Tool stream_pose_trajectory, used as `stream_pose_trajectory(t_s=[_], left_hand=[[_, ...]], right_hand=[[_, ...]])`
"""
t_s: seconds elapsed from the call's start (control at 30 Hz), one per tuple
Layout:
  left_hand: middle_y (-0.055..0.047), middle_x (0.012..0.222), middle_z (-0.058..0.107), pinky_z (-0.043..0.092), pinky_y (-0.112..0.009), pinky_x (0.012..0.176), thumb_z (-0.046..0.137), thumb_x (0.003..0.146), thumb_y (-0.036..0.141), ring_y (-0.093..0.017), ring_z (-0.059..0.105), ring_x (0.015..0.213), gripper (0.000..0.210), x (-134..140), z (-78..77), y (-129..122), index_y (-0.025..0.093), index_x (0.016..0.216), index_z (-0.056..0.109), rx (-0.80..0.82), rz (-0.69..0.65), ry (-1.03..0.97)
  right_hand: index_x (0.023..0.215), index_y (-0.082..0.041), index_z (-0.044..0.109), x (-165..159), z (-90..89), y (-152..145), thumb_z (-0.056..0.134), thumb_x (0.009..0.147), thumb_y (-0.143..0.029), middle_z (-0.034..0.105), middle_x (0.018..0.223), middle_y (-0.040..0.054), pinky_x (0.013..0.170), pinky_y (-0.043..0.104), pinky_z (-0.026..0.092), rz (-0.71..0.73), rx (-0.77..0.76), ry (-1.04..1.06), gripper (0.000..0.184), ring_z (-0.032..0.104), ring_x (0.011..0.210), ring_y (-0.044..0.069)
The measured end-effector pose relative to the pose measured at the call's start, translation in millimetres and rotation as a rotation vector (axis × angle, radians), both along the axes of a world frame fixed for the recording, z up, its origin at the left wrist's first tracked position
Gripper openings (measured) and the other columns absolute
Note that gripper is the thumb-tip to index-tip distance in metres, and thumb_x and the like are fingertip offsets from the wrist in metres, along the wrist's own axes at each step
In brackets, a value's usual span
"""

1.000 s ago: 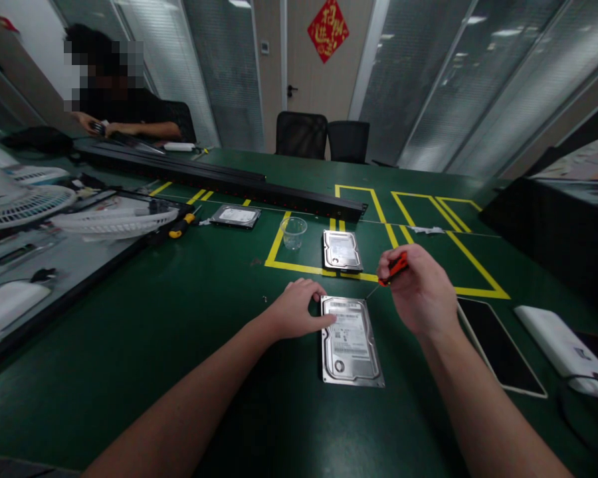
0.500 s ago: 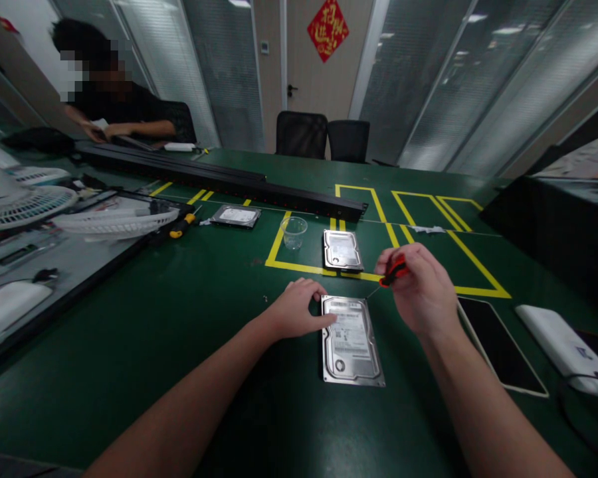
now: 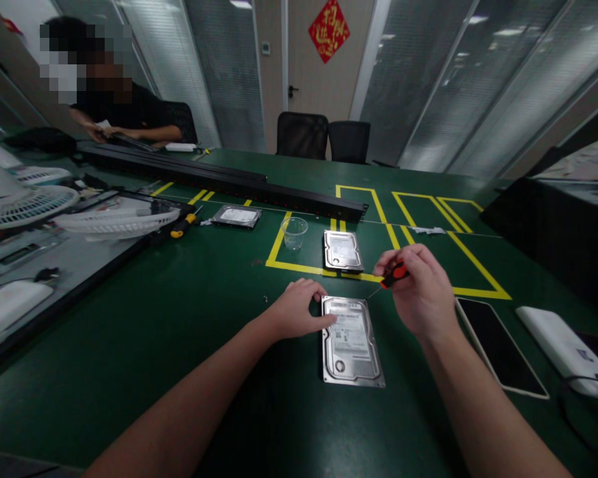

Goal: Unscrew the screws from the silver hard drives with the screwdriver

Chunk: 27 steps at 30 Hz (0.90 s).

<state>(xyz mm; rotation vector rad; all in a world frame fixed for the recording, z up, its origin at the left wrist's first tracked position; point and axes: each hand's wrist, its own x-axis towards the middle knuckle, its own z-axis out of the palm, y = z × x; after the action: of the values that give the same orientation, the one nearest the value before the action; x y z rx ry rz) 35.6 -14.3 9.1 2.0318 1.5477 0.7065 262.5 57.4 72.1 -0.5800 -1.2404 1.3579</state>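
A silver hard drive [image 3: 351,342] lies label side up on the green table in front of me. My left hand [image 3: 301,309] steadies it, thumb on the label and fingers at the far left corner. Closed around a red and black screwdriver [image 3: 395,273] is my right hand [image 3: 421,289]. The thin shaft slants down to the drive's far right corner, where the tip seems to touch; any screw there is too small to make out. Just beyond lies a second hard drive [image 3: 342,250], with a clear plastic cup [image 3: 294,234] to its left.
At right lie a dark-screened phone [image 3: 501,345] and a white power bank [image 3: 565,348] with a cable. Leftward are another drive [image 3: 236,216], a yellow-black screwdriver [image 3: 183,227] and white fan parts [image 3: 114,222]. A long black bar [image 3: 229,182] crosses behind; a person [image 3: 124,113] sits far left.
The screwdriver handle has turned slightly in my right hand, whose fingers have shifted a little. My left hand and the hard drive stay in place.
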Motion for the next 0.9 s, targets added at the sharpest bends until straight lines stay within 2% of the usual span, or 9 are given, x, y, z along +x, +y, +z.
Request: stream_pose_trajectory(t_s=[0.1, 0.17, 0.23, 0.4, 0.5, 0.6, 0.7, 0.83, 0.9], left_hand=[[-0.007, 0.104, 0.068, 0.046, -0.043, 0.090, 0.080, 0.085, 0.050, -0.028, 0.061, 0.099, 0.040, 0.5, 0.3, 0.0, 0.018, 0.108, 0.069, 0.001, 0.001, 0.004], [-0.007, 0.104, 0.068, 0.046, -0.043, 0.090, 0.080, 0.085, 0.050, -0.028, 0.061, 0.099, 0.040, 0.9, 0.2, -0.3, 0.019, 0.107, 0.069, 0.002, -0.002, 0.006], [-0.007, 0.103, 0.068, 0.046, -0.043, 0.090, 0.080, 0.085, 0.050, -0.028, 0.061, 0.098, 0.040, 1.2, 0.1, -0.7, 0.019, 0.107, 0.069, 0.002, -0.002, 0.005], [-0.007, 0.103, 0.068, 0.046, -0.043, 0.089, 0.080, 0.086, 0.050, -0.028, 0.061, 0.099, 0.039, 0.9, 0.4, -0.7, 0.019, 0.107, 0.069, 0.003, 0.001, -0.002], [-0.006, 0.104, 0.068, 0.046, -0.043, 0.090, 0.079, 0.086, 0.050, -0.028, 0.061, 0.099, 0.040, 0.8, 0.7, -0.4, 0.019, 0.107, 0.069, 0.000, -0.001, 0.000], [-0.006, 0.103, 0.068, 0.046, -0.043, 0.090, 0.080, 0.085, 0.049, -0.028, 0.061, 0.098, 0.039, 1.1, 1.4, -0.5, 0.019, 0.107, 0.069, 0.001, -0.001, 0.001], [-0.007, 0.103, 0.068, 0.046, -0.043, 0.089, 0.080, 0.085, 0.049, -0.028, 0.061, 0.098, 0.039, 1.3, 2.7, -0.9, 0.019, 0.107, 0.069, -0.007, 0.001, 0.003], [-0.007, 0.104, 0.068, 0.047, -0.042, 0.089, 0.079, 0.086, 0.050, -0.028, 0.061, 0.099, 0.039, 0.7, 3.5, -1.3, 0.020, 0.107, 0.068, -0.013, 0.000, 0.007], [-0.006, 0.104, 0.068, 0.047, -0.042, 0.089, 0.079, 0.086, 0.050, -0.028, 0.061, 0.099, 0.039, 0.5, 3.2, -1.4, 0.020, 0.107, 0.068, -0.009, 0.003, 0.008]], right_hand=[[0.088, -0.026, 0.063, -1.1, -0.9, -1.2, 0.078, 0.092, -0.034, 0.071, 0.080, -0.0002, 0.059, 0.028, 0.042, -0.013, -0.004, 0.002, 0.017, 0.058, 0.061, 0.015], [0.093, -0.025, 0.067, -0.8, -0.5, -1.2, 0.070, 0.097, -0.041, 0.069, 0.076, 0.0006, 0.058, 0.028, 0.040, 0.011, 0.007, 0.025, 0.016, 0.052, 0.059, 0.014], [0.096, -0.022, 0.072, 0.1, 0.2, -0.5, 0.061, 0.101, -0.044, 0.066, 0.074, 0.0022, 0.060, 0.029, 0.042, 0.034, 0.013, 0.039, 0.025, 0.051, 0.060, 0.015], [0.085, -0.022, 0.068, 0.0, 0.1, 1.0, 0.073, 0.094, -0.037, 0.068, 0.079, 0.0022, 0.064, 0.029, 0.047, -0.018, -0.007, 0.005, 0.018, 0.061, 0.069, 0.017], [0.087, -0.025, 0.062, -1.6, -1.0, 0.0, 0.082, 0.087, -0.033, 0.071, 0.081, -0.0008, 0.061, 0.028, 0.046, -0.045, -0.005, -0.005, 0.022, 0.061, 0.065, 0.016], [0.091, -0.025, 0.066, -1.3, -1.0, -0.7, 0.074, 0.095, -0.040, 0.069, 0.079, 0.0001, 0.058, 0.028, 0.042, -0.013, 0.010, 0.007, 0.017, 0.054, 0.060, 0.014], [0.090, -0.022, 0.072, 0.6, 0.1, -0.1, 0.060, 0.102, -0.043, 0.066, 0.077, 0.0033, 0.061, 0.030, 0.044, 0.020, 0.016, 0.011, 0.027, 0.053, 0.064, 0.016], [0.085, -0.023, 0.067, 0.9, 0.4, 0.0, 0.070, 0.097, -0.040, 0.068, 0.084, 0.0029, 0.067, 0.031, 0.049, -0.013, 0.033, -0.034, 0.021, 0.062, 0.074, 0.018], [0.086, -0.026, 0.061, -0.2, -0.2, -0.9, 0.077, 0.093, -0.041, 0.070, 0.086, 0.0008, 0.065, 0.031, 0.048, -0.027, 0.033, -0.050, 0.023, 0.062, 0.071, 0.017]])
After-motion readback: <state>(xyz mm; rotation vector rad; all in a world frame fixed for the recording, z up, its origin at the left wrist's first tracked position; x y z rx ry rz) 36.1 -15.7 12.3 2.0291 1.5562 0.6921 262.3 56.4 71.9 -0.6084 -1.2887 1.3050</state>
